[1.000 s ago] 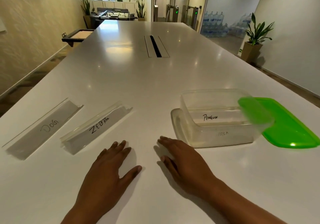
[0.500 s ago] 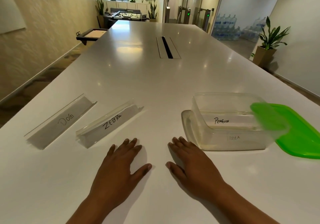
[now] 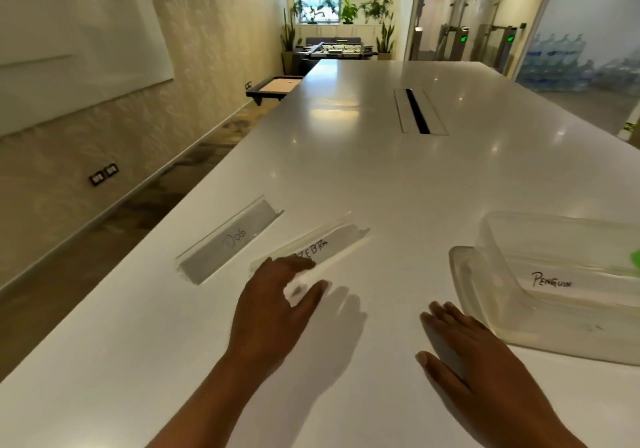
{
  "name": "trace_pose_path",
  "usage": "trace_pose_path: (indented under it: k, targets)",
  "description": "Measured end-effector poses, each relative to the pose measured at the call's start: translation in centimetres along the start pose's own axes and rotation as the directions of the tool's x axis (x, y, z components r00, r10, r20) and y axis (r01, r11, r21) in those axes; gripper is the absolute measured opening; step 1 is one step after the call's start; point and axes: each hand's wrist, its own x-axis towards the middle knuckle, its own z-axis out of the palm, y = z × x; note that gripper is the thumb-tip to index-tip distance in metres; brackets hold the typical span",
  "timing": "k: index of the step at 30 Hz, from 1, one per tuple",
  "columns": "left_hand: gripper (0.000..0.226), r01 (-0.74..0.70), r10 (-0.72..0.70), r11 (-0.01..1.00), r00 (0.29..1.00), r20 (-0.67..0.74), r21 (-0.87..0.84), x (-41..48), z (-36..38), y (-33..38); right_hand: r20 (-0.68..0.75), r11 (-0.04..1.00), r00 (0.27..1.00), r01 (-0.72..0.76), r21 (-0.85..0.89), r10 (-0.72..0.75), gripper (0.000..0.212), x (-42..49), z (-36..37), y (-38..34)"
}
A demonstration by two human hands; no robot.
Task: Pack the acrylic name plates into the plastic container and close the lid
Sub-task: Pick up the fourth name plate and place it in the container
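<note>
Left hand [image 3: 277, 295] over clear acrylic ZEBRA name plate [image 3: 323, 245] at 11 o'clock, grip unclear | right hand [image 3: 460, 350] flat on white desk [image 3: 346, 170] | clear plastic container [image 3: 554, 309] at 2 o'clock | pinch long edges, lift level

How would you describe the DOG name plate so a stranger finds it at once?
On the long white table, left of the clear plastic container, two acrylic name plates lie side by side. Take the left one, the DOG plate: faint grey lettering, whereas the ZEBRA plate has dark lettering.
</note>
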Motion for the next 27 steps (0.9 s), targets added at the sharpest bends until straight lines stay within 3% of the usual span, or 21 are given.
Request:
trace_pose_path:
  k: [6,13,18,27]
  targets:
    - [0.027,0.080,-0.064,0.993,0.982,-0.178,0.084,2.5,-1.4,-1.7,0.011,1.000,1.000,-0.008,0.019,0.008,0.062,0.3,-0.1,-0.2]
    - [0.036,0.282,-0.281,0.959,0.951,-0.130,-0.010,3.5,-0.9,-4.2,0.016,1.000,1.000,-0.004,0.020,0.004,0.063,0.4,-0.1,-0.2]
    - [0.023,0.288,-0.278,0.955,0.953,-0.124,0.072,3.8,-0.7,-5.2,-0.013,0.999,1.000,-0.014,0.047,0.014,0.060,0.2,-0.2,-0.4]
    - [0.020,0.282,-0.281,0.959,0.952,-0.126,-0.006,3.5,-1.7,-3.4,-0.018,0.999,1.000,-0.012,0.045,0.013,0.058,0.1,0.0,-0.3]
